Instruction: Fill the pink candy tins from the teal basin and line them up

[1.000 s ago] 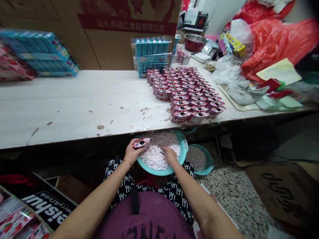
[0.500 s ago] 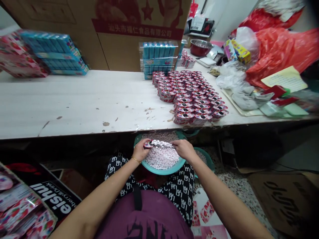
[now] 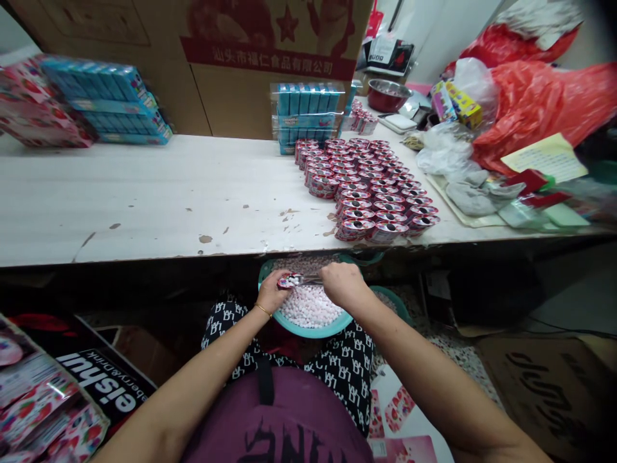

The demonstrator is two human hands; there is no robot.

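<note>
My left hand (image 3: 272, 291) is closed around a small printed container (image 3: 289, 280), tilted toward the right, with white pellets showing at its opening. In my right hand (image 3: 342, 281) is a metal scoop (image 3: 311, 280), its end at the container's mouth. Both hands are over a teal basin (image 3: 315, 332) of small white pellets (image 3: 308, 308), which rests at my lap below the table edge. Rows of similar red printed containers (image 3: 371, 193) with open holes in their tops stand on the table.
The white table (image 3: 159, 199) has chipped paint. Blue packs (image 3: 308, 109) lean against a big carton (image 3: 236, 83). Plastic bags (image 3: 540, 103) and a metal bowl (image 3: 388, 94) crowd the right side. An open box of printed packs (image 3: 48, 399) sits lower left; another teal basin (image 3: 393, 302) is beside my knee.
The scoop, heaped with white pellets before, has tipped into the container and now looks nearly bare. My right hand has shifted left and slightly up. My left hand stays in place.
</note>
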